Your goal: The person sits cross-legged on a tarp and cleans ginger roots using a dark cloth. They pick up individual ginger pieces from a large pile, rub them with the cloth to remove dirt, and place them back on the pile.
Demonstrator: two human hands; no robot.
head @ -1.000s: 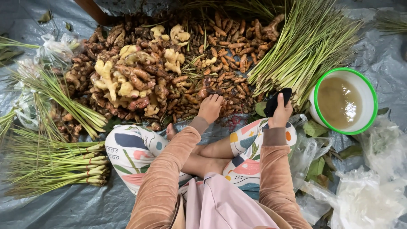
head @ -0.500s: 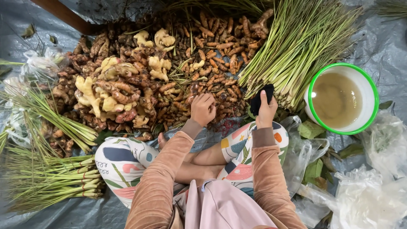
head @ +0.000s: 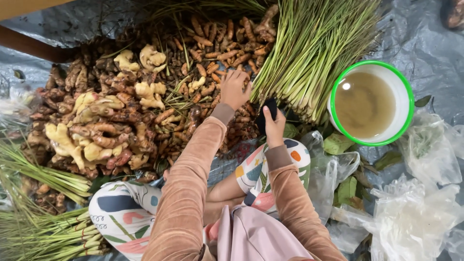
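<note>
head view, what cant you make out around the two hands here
- Head view: the small dark object is mostly covered by the right hand; its kind is unclear.
- Left hand: fingertips buried among the orange roots; any hold is hidden.
- Lemongrass bundle: tops cut off by the upper edge.

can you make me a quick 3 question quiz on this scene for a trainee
1. True or false: the left hand rests on the pile of small orange-brown roots.
2. What does the right hand hold? A) a dark object B) a green stalk C) a clear bag
3. What fills the green-rimmed bowl?

Key: 1 true. 2 A, a small dark object. 3 Cloudy brownish liquid.
</note>
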